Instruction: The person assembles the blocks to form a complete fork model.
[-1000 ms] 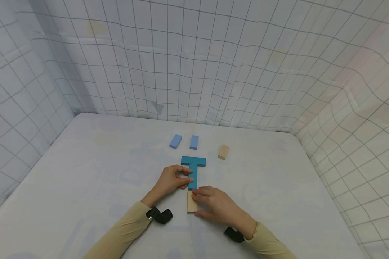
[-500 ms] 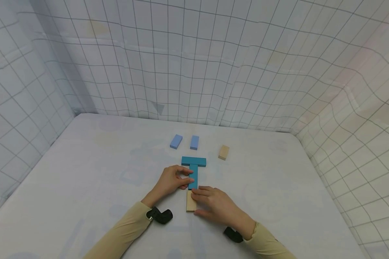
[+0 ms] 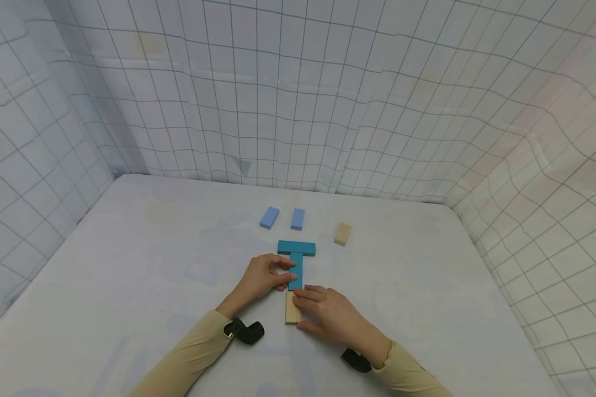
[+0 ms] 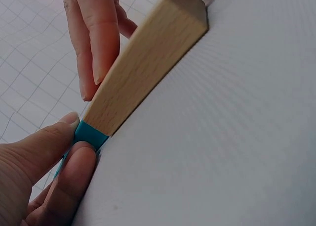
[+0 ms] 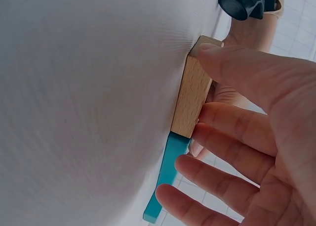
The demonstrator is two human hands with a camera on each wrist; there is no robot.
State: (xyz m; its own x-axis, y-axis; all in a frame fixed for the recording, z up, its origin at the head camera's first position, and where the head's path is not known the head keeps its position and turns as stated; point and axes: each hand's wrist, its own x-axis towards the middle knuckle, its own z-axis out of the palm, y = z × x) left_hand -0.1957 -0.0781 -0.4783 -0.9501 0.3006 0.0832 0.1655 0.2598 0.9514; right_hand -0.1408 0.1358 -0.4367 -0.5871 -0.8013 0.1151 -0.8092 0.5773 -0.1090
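Note:
Two teal blocks form a T in the head view: a crossbar block (image 3: 296, 248) at the far end and a stem block (image 3: 298, 270) running toward me. My left hand (image 3: 260, 275) holds the stem block with thumb and fingertips. A pale wooden block (image 3: 291, 313) lies end to end with the stem, its far end touching the teal end in the right wrist view. My right hand (image 3: 334, 315) holds this wooden block, thumb (image 5: 210, 55) against its near end and fingertips along its top and far part.
Beyond the T lie two light blue blocks, one tilted (image 3: 269, 218) and one nearly straight (image 3: 298, 219). Another wooden block (image 3: 342, 234) rests to their right. White gridded cloth walls (image 3: 298, 110) enclose the back and sides of the white table (image 3: 129, 248).
The wooden block has shifted slightly left and away from me, up against the teal stem, with my right hand moving along. My left hand and the other blocks stay in place.

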